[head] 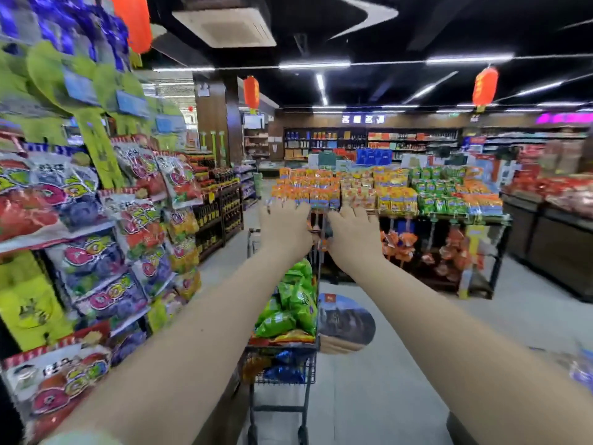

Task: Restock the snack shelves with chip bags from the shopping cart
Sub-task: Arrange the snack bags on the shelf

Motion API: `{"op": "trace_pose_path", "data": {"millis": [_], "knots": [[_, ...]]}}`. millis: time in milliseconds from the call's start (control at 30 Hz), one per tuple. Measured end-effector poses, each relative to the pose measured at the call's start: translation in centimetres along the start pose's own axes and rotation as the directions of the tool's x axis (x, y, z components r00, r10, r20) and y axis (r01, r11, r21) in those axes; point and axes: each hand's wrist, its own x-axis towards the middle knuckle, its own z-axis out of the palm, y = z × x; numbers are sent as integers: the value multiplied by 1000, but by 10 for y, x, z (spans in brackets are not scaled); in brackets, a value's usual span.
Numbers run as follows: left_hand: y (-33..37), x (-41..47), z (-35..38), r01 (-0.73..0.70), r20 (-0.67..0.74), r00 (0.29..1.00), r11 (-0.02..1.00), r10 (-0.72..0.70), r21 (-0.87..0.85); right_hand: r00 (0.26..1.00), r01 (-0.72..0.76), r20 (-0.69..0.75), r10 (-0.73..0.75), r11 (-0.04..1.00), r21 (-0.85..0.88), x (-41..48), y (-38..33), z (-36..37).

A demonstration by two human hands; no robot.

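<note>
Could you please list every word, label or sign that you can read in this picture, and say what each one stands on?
"名": my best reading of the first and third of four white characters on the back-wall sign; the other two are too blurred.
Lettering on the purple sign: a glowing smear, unreadable.
Yellow characters on the red lantern: blurred.
Print on the snack bags at left: blurred.
Print on the green chip bags: too small.
</note>
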Motion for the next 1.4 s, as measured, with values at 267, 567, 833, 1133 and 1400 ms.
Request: {"op": "trace_pose_path", "data": {"millis": [267, 567, 833, 1133, 1400], "knots": [[-36, 79, 163, -52, 124, 990, 996, 60, -69, 994, -27, 104, 28, 1000, -6, 71, -14, 150], [-46, 137, 332, -18, 363, 929, 989, 72, -149, 963, -19, 269, 9, 999, 34, 119, -19, 316], [-58, 180, 466, 166, 473, 875, 982, -103, -93, 942, 59, 310, -127, 974, 220, 185, -20, 464], [-99, 185, 580, 600, 631, 614, 800, -474, 17, 791, 125, 482, -375, 872, 473, 250, -38, 597], [-157, 209, 645, 810, 630, 418, 582, -655, 67, 712, 143, 514, -479, 815, 562, 304, -81, 684]]}}
